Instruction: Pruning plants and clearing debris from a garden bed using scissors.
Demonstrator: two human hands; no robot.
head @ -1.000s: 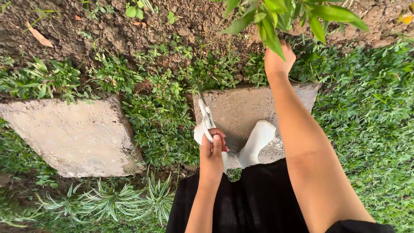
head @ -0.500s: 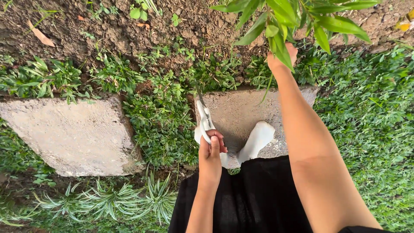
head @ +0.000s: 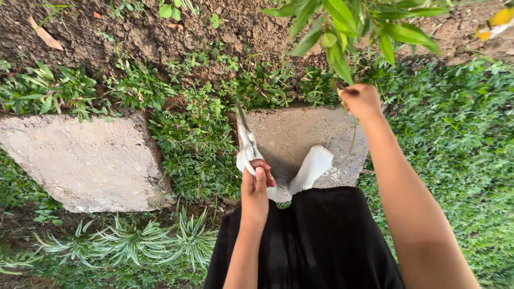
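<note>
Your left hand is wrapped around white-handled scissors over a rough concrete slab, while your right hand pinches a thin leafy branch.

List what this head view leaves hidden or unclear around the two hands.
- Scissors: the handle loops are covered by the left hand; whether the blades are open is too fine to tell.
- Leafy branch: its stem runs off the top edge.
- Right hand: its fingers curl away, so the grip on the branch is unclear.
- Left shoe: mostly behind the left hand.
</note>
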